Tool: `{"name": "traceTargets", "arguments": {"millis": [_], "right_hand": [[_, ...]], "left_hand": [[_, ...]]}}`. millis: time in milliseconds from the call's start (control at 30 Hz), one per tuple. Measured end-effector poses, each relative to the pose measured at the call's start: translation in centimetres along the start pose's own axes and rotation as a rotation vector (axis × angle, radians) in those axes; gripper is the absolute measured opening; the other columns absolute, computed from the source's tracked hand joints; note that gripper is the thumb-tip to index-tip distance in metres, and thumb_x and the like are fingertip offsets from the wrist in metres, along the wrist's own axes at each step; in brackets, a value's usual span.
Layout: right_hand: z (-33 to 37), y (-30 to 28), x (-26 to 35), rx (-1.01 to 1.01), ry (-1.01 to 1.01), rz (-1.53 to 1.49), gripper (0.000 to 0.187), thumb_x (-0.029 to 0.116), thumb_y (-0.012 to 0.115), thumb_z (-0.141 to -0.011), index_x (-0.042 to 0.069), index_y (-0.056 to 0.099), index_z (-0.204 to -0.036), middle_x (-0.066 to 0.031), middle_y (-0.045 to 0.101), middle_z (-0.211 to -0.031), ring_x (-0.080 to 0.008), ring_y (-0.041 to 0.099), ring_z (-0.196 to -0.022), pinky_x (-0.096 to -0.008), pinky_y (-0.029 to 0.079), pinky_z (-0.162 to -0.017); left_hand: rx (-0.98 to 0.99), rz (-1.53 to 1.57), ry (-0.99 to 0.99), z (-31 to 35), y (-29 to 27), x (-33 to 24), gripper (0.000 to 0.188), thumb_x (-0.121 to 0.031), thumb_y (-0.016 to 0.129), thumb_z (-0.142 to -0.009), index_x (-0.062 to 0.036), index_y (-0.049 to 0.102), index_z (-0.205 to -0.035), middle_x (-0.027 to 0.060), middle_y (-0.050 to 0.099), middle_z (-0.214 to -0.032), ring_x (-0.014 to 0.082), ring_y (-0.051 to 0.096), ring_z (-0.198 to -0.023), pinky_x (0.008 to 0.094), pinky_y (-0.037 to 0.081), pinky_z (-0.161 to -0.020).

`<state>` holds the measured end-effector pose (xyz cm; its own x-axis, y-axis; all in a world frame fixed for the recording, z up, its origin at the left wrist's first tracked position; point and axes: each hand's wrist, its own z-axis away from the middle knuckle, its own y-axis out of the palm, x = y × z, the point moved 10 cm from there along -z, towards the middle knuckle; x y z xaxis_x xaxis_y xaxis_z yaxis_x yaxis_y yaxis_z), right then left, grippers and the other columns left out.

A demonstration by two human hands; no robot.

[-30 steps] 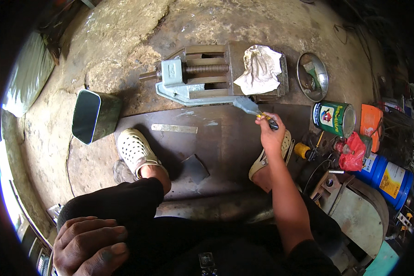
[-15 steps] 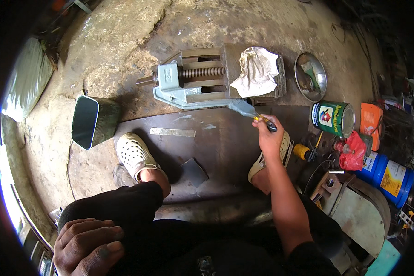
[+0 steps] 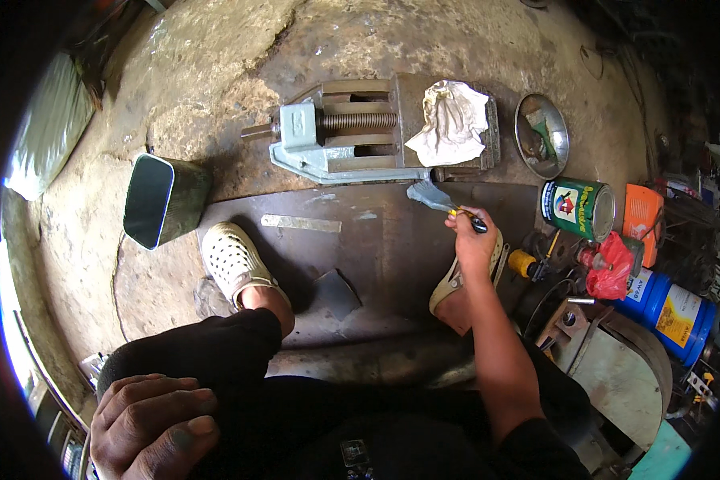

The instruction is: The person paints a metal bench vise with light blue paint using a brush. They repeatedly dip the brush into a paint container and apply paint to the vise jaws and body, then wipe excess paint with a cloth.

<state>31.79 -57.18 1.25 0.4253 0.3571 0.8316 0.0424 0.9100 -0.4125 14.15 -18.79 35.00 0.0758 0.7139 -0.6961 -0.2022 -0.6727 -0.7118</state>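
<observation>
My right hand (image 3: 474,245) grips a paintbrush (image 3: 429,194) by its dark handle. The brush's bristles are coated in blue-grey paint and point up and left, just below the near edge of a machine vise (image 3: 299,128). That vise lies on the ground with its screw to the left; its end block and near side carry the same light blue-grey colour. A crumpled whitish cloth (image 3: 450,128) covers the block on its right. My left hand (image 3: 150,422) rests over my left knee, fingers loosely curved and holding nothing.
Right of the vise is a metal bowl (image 3: 566,146) with a brush inside. Below it come a green paint can (image 3: 578,208), a red plastic bag (image 3: 614,268) and a blue bucket (image 3: 688,320). A dark square container (image 3: 188,204) stands left. A flat strip (image 3: 301,223) lies between my feet.
My right hand has drawn the brush slightly right and toward me, off the vise's near edge. The left hand stays on the knee. The view has shifted a little.
</observation>
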Motion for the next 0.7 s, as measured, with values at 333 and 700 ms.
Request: {"name": "traceTargets", "arguments": {"millis": [333,700], "right_hand": [[1.2,-4.4,9.1,0.245,-0.042,0.073,0.015,0.002,0.062,-0.092,-0.006,0.061,-0.105,-0.0148,0.068,-0.091,-0.0215,0.071,-0.078,-0.0306,0.058,-0.074],[6.9,-10.5,20.4,0.55,0.143,0.288,0.034,0.011,0.07,-0.089,-0.004,0.061,-0.118,-0.0163,0.069,-0.102,-0.0251,0.07,-0.091,-0.035,0.056,-0.084]], "left_hand": [[-0.059,0.04,0.147,1.1,-0.7,-1.0,0.062,-0.057,0.071,-0.081,-0.0018,0.06,-0.105,0.0173,0.067,-0.09,0.0339,0.068,-0.082,0.0444,0.055,-0.073],[-0.128,0.007,0.135,3.1,-0.9,-1.2,0.062,-0.055,0.071,-0.08,0.0006,0.062,-0.106,0.0195,0.067,-0.092,0.0359,0.068,-0.085,0.0454,0.055,-0.075]]}}
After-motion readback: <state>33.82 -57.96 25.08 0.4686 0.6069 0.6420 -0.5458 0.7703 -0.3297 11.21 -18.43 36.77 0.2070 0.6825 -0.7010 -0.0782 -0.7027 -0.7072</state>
